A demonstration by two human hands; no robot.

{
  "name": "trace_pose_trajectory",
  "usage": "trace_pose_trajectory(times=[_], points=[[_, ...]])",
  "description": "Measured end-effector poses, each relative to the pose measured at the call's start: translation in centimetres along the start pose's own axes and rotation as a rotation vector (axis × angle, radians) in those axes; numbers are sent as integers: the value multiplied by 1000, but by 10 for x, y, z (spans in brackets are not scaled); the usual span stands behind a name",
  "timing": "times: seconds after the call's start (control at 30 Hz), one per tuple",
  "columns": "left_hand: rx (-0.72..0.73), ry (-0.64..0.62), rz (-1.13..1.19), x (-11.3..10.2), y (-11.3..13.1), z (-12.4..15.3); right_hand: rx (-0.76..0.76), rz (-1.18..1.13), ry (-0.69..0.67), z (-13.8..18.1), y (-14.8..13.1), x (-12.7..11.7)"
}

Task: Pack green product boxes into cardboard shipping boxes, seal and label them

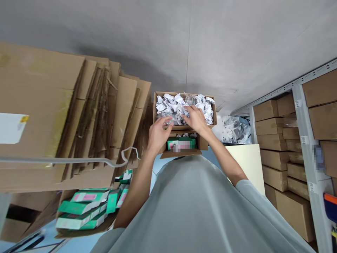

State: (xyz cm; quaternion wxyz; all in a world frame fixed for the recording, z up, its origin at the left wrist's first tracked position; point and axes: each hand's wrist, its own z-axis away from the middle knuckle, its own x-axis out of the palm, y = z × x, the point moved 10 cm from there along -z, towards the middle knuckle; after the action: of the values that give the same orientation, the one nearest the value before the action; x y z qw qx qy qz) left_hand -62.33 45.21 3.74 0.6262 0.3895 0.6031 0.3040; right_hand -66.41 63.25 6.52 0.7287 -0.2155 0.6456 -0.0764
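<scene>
A cardboard box (pixel 216 117) full of crumpled white paper (pixel 168 103) stands ahead of me against the wall. Clear plastic wrap (pixel 190 100) shows among the paper. Over the box's right half, my right hand (pixel 196 120) reaches to the paper with thumb and fingers apart; no held thing shows. My left hand (pixel 158 133) hovers at the near left corner, fingers parted and holding nothing visible. Between my wrists sits a smaller open carton (pixel 181 153) with a green box (pixel 172 144) inside and some crumpled paper behind it.
Flattened cardboard sheets (pixel 123 109) stand on the left, with a bent grey metal rod (pixel 86 160) across them. Below, a carton holds several green-and-white boxes (pixel 84 207). To the right are loose white paper (pixel 235 130), a cream board (pixel 249 163) and a metal rack (pixel 302 130) of brown boxes.
</scene>
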Motion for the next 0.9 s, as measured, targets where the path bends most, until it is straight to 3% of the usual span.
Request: trace_pose_trajectory(times=[0.2,0.33,0.47,0.6,0.73,0.8,0.9], points=[[0,14,-43,2,-5,-13,121,177,-122,-46,-7,25],[-3,37,-31,-2,-3,-7,178,194,-134,-49,-6,30],[-9,56,2,-7,2,-3,153,145,-58,-38,-8,15],[9,95,29,-13,12,1,126,41,51,-12,-5,-14],[4,110,51,-17,21,14,105,-98,135,39,4,-38],[0,117,77,-17,23,25,101,-158,132,70,10,-36],[-20,104,103,-12,18,44,113,-192,69,111,21,-14]])
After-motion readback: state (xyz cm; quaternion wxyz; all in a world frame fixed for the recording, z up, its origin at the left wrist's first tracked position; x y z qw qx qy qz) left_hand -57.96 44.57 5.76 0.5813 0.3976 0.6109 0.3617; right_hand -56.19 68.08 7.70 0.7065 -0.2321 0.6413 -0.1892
